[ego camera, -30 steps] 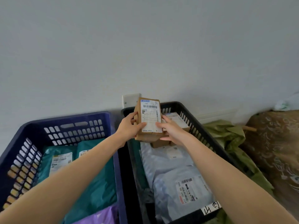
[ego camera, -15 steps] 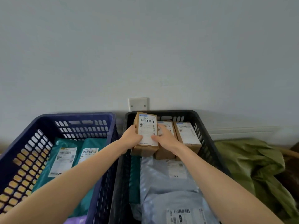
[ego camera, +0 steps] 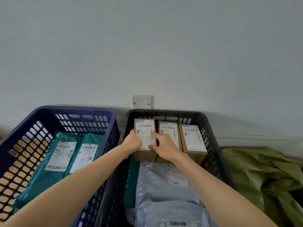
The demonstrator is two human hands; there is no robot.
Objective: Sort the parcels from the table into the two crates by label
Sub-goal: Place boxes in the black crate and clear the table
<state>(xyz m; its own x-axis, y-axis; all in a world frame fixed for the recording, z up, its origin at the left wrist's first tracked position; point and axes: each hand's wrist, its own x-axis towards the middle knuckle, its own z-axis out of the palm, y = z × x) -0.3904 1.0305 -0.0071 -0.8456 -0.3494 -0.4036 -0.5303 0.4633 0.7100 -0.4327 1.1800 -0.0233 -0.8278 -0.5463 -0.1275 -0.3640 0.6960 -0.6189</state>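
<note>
A small brown cardboard parcel with a white barcode label sits at the far left end of the black crate. My left hand grips its left side. My right hand holds its right edge, with fingers lying over the label. Two matching brown parcels stand in a row to its right against the crate's far wall. Grey mailer bags fill the nearer part of the black crate. The blue crate on the left holds teal mailer bags.
A white wall plate sits on the wall just behind the crates. Crumpled green plastic lies to the right of the black crate. The two crates stand side by side, touching the wall.
Both hands have lowered the brown parcel from above the black crate into its far left corner, in line with the two other boxes. The view shifted right and down.
</note>
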